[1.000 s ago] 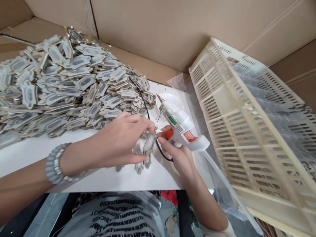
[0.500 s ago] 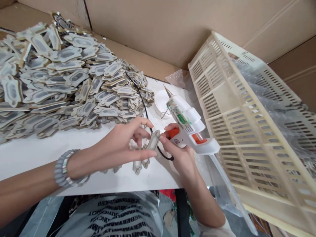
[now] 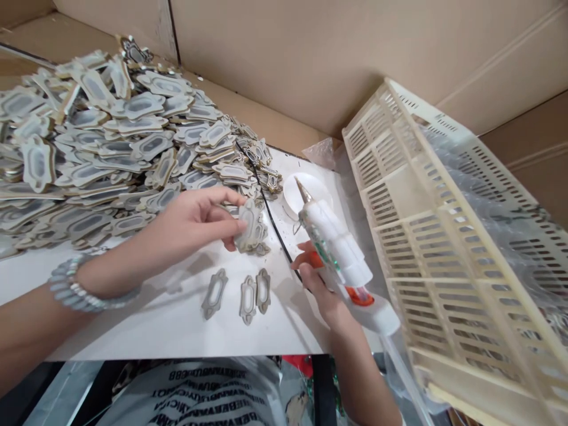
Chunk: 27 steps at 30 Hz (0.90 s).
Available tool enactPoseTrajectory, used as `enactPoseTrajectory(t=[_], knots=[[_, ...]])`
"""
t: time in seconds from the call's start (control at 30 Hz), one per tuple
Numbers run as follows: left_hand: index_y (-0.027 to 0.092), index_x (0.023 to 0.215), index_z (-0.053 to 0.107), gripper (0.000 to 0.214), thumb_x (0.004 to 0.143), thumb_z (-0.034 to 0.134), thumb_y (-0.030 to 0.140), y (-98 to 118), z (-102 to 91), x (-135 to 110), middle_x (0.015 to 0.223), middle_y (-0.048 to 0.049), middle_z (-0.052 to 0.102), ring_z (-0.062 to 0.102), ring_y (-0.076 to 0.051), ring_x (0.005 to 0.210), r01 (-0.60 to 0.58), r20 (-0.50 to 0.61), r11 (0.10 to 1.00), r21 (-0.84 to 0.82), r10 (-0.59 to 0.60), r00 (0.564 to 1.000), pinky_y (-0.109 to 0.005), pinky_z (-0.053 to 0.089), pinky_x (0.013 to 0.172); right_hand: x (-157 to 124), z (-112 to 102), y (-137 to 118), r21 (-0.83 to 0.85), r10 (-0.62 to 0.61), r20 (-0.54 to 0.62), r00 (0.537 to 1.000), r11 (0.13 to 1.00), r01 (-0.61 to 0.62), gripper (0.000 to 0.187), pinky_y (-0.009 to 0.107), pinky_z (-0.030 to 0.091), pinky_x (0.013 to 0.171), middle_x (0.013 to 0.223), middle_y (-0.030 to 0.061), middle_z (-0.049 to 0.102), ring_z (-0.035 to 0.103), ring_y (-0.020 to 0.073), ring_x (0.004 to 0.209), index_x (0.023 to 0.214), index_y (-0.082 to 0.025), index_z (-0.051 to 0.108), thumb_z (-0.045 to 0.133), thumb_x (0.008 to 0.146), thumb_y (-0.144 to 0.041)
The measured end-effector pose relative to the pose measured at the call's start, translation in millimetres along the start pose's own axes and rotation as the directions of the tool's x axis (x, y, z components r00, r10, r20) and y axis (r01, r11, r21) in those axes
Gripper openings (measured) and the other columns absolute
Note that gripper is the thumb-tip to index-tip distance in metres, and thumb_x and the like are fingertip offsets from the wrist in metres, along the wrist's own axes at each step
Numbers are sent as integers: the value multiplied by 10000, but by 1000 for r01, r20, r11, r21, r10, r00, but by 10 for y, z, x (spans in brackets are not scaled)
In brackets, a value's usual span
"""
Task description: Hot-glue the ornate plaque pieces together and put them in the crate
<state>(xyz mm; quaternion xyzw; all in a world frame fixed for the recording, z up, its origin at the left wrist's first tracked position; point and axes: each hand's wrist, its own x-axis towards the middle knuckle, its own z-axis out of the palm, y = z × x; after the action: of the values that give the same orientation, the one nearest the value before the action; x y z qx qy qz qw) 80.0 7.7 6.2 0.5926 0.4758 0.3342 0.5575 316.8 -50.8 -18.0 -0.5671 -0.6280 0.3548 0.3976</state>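
Note:
My left hand (image 3: 190, 228) pinches a small grey frame-shaped plate (image 3: 247, 228) between thumb and fingers, at the near end of the pile. Other plates show just behind it, so I cannot tell whether it touches them. My right hand (image 3: 322, 296) is wrapped round the handle of a white hot glue gun (image 3: 339, 242) with an orange trigger; its metal nozzle points up and away, over a round white dish (image 3: 291, 192). On the table in front of my hands lie three separate plates: one at the left (image 3: 215, 294) and two side by side (image 3: 248, 299).
A large heap of similar plates (image 3: 102, 154) covers the left and back of the white table (image 3: 173, 331). A black cord (image 3: 276, 231) crosses the tabletop. At right stands a cream slatted plastic crate (image 3: 399, 201) with clear plastic inside. Cardboard walls (image 3: 284, 53) enclose the back.
My left hand has moved left and away from my right hand, now pinching a plate beside the heap. The glue gun has moved slightly down. Three plates on the table are now uncovered.

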Motion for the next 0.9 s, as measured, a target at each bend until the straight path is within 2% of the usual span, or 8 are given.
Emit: enactPoseTrajectory(t=[0.1,0.2,0.3,0.43,0.63,0.9], knots=[[242,929,577,234,780,685,387,-21,-116,15,516,66,656,602,-140,481,-11,-49,999,-30,10,999,-227,396,486,8,-11,-30,-80,-90,37,995,992,93,144,279,471,537,668,-2,606,549,148,561,750,-233,632,659,810,-362],[232,952,576,203,813,662,351,-23,-145,-5,530,79,662,589,-108,500,-27,-50,999,-22,26,998,-203,391,515,-4,4,-10,-108,-157,110,981,980,169,38,279,506,600,866,36,634,611,164,691,799,-226,679,659,823,-248],[209,977,591,273,773,665,375,-2,-130,-25,506,73,647,541,-100,464,-27,-69,1000,14,28,997,-201,360,479,-30,33,80,-83,-189,164,968,975,204,100,269,510,598,992,55,604,608,150,715,846,-224,717,646,821,-158],[185,959,602,350,710,662,424,24,-117,-34,473,56,626,479,-103,417,19,-90,998,57,-13,996,-211,305,428,-42,52,152,-87,-245,169,955,961,262,189,242,494,593,993,50,590,605,139,723,874,-228,727,647,797,-74],[183,926,593,318,711,641,413,62,-99,-52,471,59,620,477,-103,433,25,-80,999,48,-21,997,-215,310,441,-11,49,118,-71,-291,183,939,949,307,204,234,478,597,994,28,580,601,135,723,883,-247,719,708,750,-93],[186,943,605,323,726,649,422,35,-106,-49,469,52,606,490,-113,434,4,-63,998,63,0,998,-226,326,440,-15,57,109,-79,-299,177,937,945,317,173,225,463,590,974,21,578,593,133,721,869,-244,706,691,760,-111]])
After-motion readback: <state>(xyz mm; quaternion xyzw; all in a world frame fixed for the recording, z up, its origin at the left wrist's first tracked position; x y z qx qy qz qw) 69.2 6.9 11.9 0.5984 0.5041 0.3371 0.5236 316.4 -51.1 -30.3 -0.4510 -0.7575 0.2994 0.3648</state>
